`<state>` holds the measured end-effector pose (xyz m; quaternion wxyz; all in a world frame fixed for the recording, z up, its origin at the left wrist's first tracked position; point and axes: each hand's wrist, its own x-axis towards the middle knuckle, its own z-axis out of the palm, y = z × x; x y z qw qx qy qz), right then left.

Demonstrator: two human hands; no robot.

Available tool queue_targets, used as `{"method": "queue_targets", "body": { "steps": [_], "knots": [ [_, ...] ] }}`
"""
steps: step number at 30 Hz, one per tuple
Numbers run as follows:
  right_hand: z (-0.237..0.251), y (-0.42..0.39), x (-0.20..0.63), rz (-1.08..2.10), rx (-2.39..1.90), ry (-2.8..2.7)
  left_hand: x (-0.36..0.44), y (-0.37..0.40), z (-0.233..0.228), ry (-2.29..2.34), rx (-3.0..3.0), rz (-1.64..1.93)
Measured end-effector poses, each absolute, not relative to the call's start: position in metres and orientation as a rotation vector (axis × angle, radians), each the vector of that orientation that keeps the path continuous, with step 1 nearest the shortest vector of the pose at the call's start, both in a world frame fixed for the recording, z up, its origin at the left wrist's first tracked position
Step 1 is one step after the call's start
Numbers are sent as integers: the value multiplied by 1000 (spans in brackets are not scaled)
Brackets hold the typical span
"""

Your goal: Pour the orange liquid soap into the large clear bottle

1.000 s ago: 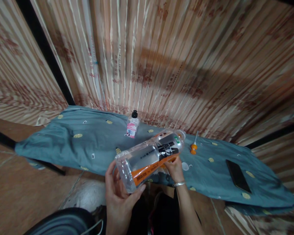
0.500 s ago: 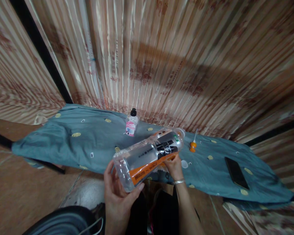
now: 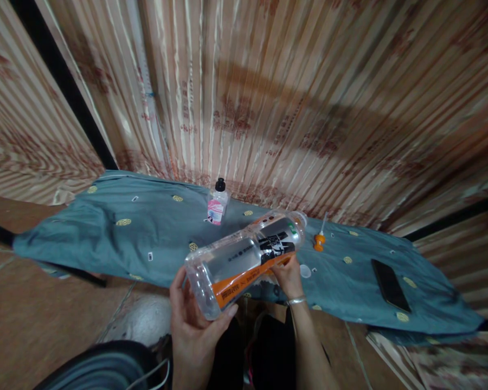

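Left hand (image 3: 195,331): holding the large bottle (image 3: 238,261) at its base; fingers and thumb spread wide around it, thumb along the near edge. Fingertips partly hidden by the bottle.
Right hand (image 3: 288,276): at the underside of the same bottle, toward the neck end; fingers bent in against it, mostly behind the plastic and label, so exact finger spread cannot be told.
Wrist: silver bracelet (image 3: 296,300) on the right arm.
Large bottle: clear, orange and black label; slanted between both hands, base at left, neck at far right. Whether any part touches the cloth cannot be told.
Bottle mouth: blurred clear plastic; cap or bare opening cannot be told.
Under the bottle: a pale and orange patch beside the right hand, mostly covered, not identifiable.
White disc (image 3: 305,271): flat on the cloth, just beside the right hand.
Small bottle (image 3: 217,208): upright, black top, pink label, beyond the large one.
Orange piece (image 3: 319,242): pale stem; near the bottle neck.
Phone (image 3: 390,284): dark, lying well to the right.
Cloth (image 3: 154,238): blue-green, yellow motifs, under these items.
Curtain (image 3: 236,108): striped, behind; cut off above.
Black round object (image 3: 101,368): cut off, lower left.
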<state>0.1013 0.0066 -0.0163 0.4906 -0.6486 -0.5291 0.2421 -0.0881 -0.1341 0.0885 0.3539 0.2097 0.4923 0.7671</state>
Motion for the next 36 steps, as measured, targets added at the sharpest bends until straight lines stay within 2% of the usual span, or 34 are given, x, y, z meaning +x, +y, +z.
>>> {"method": "queue_targets", "body": {
  "steps": [19, 36],
  "knots": [
    [-15, 6, 99, 630, -1528, -1297, -97, -133, 77, 1349, 624, 1964],
    [-17, 7, 101, 634, -1558, -1290, -87, -133, 90, 1290, 530, 2009]
  ]
}}
